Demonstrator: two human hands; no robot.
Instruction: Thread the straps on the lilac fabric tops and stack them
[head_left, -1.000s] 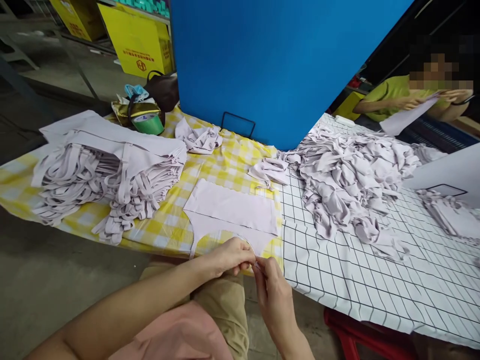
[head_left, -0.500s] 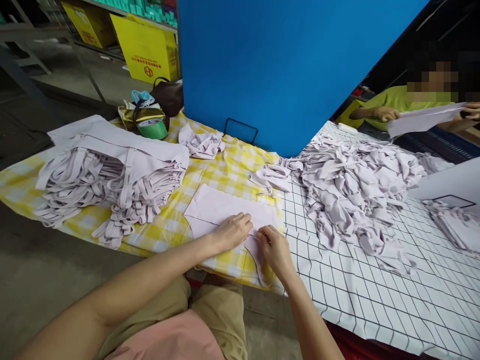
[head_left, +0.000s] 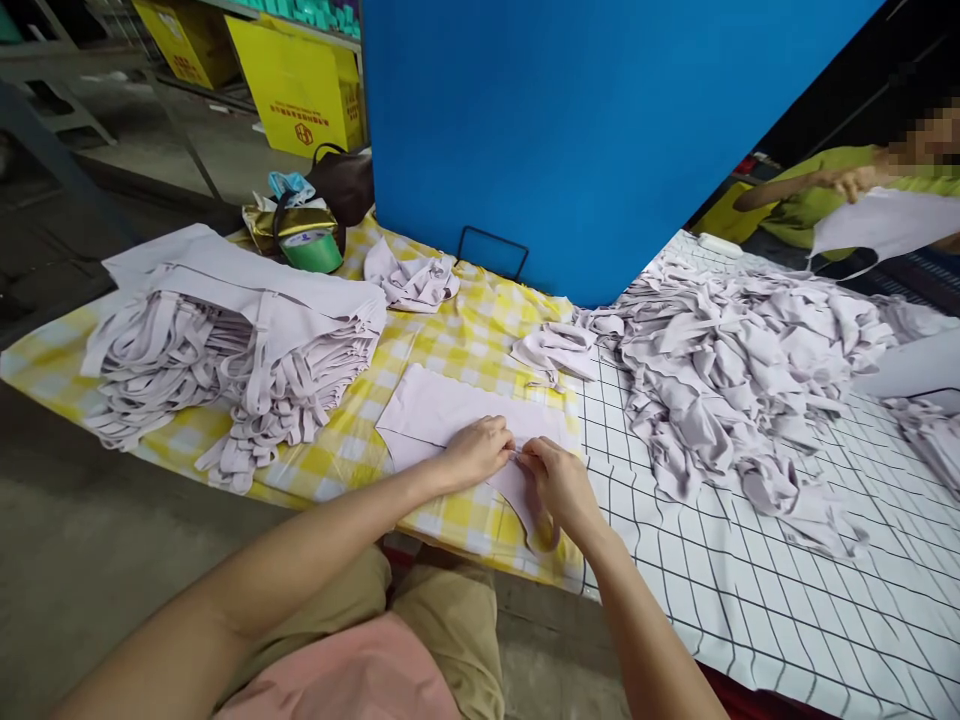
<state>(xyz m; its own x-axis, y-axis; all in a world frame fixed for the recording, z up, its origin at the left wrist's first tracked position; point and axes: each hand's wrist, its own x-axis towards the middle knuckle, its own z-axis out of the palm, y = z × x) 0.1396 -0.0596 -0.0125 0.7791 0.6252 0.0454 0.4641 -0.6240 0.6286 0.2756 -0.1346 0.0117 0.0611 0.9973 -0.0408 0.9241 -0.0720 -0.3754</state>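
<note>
A pale lilac fabric garment [head_left: 442, 405] lies spread on the yellow checked cloth [head_left: 442, 515] in front of me. My left hand [head_left: 484, 448] pinches the garment near its middle, with its fingers closed. Close beside it on the right, my right hand [head_left: 553, 480] has its fingers closed on the same garment, the two sets of fingertips almost touching. A strap-like part of the fabric hangs below my right hand toward the table's front edge. Left of the garment rises a neat stack of similar pieces [head_left: 300, 310] with looped straps.
A large loose pile of lilac garments [head_left: 720, 350] covers the white gridded cloth [head_left: 720, 590] at right. Behind stands a blue board [head_left: 585, 140]. Green tape [head_left: 311, 250] and a dark bag [head_left: 345, 185] lie at back left. A person [head_left: 832, 195] holds fabric at far right.
My fingertips have come closer together on the garment. The person at right has shifted the held fabric, and its strap now hangs in view. The whole view has moved slightly.
</note>
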